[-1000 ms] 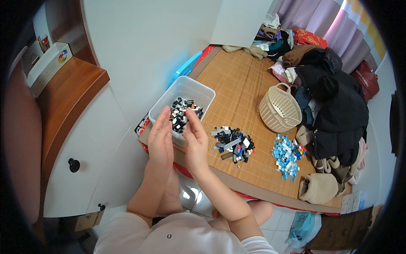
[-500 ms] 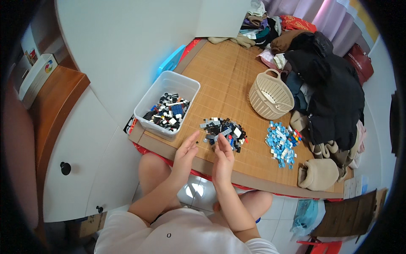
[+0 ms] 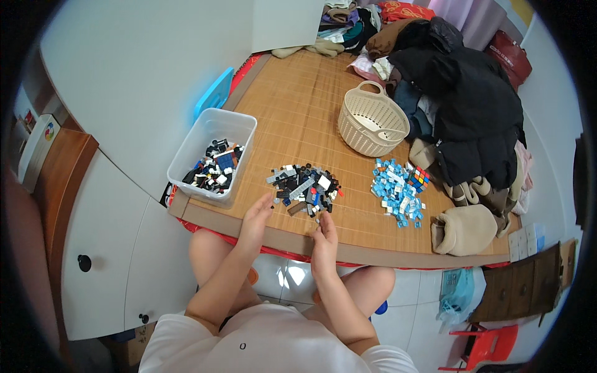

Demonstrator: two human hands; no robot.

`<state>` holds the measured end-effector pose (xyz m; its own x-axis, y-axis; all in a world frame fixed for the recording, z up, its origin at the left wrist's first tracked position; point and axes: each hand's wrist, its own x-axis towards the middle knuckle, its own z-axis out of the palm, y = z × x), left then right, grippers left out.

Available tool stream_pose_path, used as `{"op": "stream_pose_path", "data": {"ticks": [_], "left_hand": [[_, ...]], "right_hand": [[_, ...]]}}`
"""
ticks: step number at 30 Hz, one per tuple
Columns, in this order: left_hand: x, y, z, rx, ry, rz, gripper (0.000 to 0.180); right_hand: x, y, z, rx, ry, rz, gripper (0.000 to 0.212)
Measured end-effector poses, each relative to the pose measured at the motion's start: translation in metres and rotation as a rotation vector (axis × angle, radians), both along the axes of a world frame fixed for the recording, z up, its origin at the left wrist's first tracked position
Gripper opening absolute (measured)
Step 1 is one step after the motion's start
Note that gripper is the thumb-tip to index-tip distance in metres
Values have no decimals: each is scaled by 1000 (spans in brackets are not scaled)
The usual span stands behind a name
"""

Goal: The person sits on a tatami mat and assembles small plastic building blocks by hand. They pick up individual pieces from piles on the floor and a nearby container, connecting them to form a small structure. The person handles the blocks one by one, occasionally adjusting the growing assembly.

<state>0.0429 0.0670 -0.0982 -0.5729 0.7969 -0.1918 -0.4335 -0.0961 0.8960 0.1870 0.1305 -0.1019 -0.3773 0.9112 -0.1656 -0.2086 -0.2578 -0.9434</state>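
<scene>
A loose pile of small toy building bricks, mostly black and grey with some white, red and blue, lies on the woven mat near its front edge. At the pile's near left side is my left hand, fingers stretched out and holding nothing. My right hand is at the near right side, its fingers extended and its palm turned inward. Its fingertips come close to the lowest bricks; whether they touch cannot be told. To the right lies a second pile of light-blue and white bricks, with a colourful puzzle cube at its edge.
A clear plastic bin holding mixed bricks stands at the left, a blue lid behind it. Farther back sits a beige basket. Dark clothes and a rolled beige fabric line the right side.
My hands have drawn apart and the right one has pulled back from over the dark pile toward me. The whole view has shifted, so the scene sits farther left.
</scene>
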Motion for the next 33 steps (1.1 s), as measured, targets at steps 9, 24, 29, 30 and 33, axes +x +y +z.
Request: {"op": "stream_pose_path", "data": {"ticks": [9,24,29,30,33], "left_hand": [[20,4,-7,0,-50,-13,49],[25,9,2,6,-53,-98,48],[25,13,-3,6,3,-100,48],[24,15,-7,8,24,-105,47],[22,17,-9,7,40,-153,47]], "right_hand": [[-8,-6,5,-34,37,28,62],[-21,-28,14,-84,37,90,62],[-25,-20,15,-98,20,99,62],[-26,-19,15,-96,18,96,62],[-28,-15,6,-100,81,125,62]]}}
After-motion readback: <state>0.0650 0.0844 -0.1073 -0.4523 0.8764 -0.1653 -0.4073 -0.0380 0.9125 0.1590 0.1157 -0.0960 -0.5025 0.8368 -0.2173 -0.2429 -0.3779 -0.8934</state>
